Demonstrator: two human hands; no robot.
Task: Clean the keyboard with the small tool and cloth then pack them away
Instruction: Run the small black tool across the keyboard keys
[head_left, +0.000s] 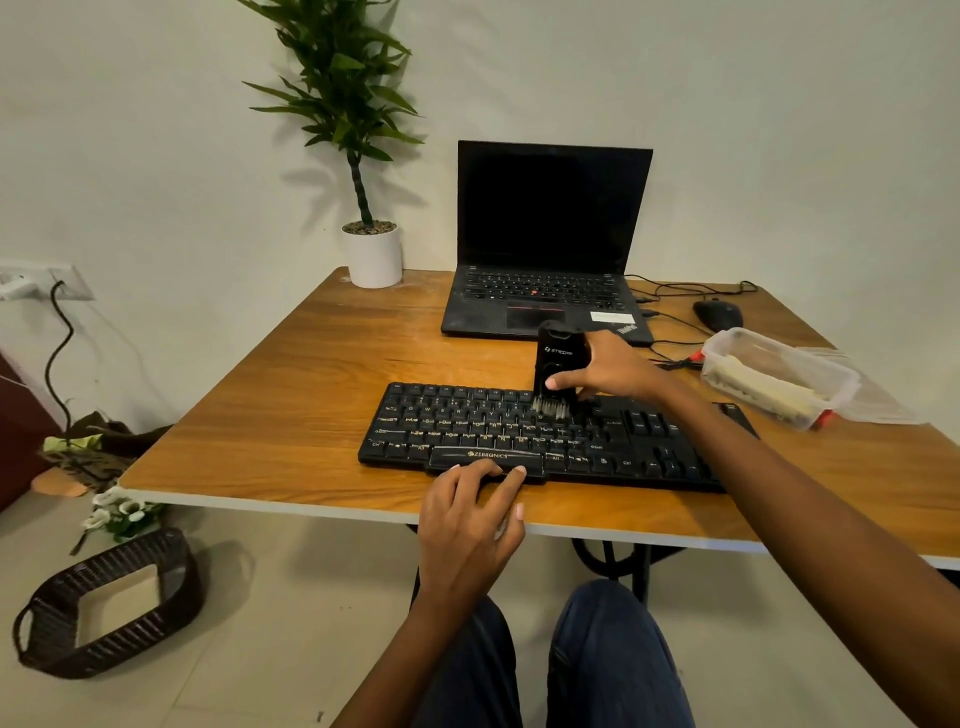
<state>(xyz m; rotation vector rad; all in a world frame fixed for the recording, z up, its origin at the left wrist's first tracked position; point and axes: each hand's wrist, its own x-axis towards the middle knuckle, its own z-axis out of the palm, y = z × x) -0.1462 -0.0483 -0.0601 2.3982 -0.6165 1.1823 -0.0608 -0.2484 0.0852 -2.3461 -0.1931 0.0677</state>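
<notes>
A black keyboard (483, 434) lies across the front of the wooden table (322, 374). My right hand (610, 371) grips a small black brush tool (558, 364) upright, its pale bristles down on the upper key rows near the keyboard's middle. My left hand (467, 512) rests at the keyboard's front edge, fingers spread and touching the edge below the space bar. A clear plastic container (774, 374) at the right holds a pale folded thing, perhaps the cloth; I cannot tell for sure.
An open black laptop (550, 244) stands behind the keyboard, with a black mouse (718, 314) and cables to its right. A potted plant (371, 249) sits at the back left corner. A dark wicker basket (109, 603) lies on the floor at left.
</notes>
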